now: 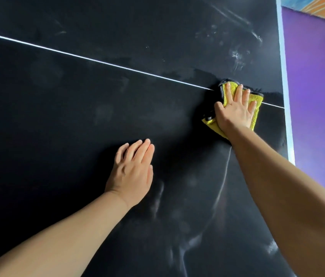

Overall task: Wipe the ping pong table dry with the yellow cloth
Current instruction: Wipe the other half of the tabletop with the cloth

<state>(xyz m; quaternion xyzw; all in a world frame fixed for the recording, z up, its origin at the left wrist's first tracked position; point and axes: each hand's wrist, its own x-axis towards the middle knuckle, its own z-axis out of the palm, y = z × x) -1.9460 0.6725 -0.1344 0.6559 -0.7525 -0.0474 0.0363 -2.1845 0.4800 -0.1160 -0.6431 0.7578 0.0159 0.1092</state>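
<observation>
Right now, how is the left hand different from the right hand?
The right hand presses on the yellow cloth; the left hand lies bare on the table. The right hand's fingers are spread; the left hand's lie close together. The right hand reaches farther, at the white line; the left hand is nearer. Both are palm down with straight fingers.

No legible text, label, brand, number or sign found anywhere in view. The desk [77,116] carries only plain white lines; the yellow cloth [255,104] bears no readable marking.
</observation>
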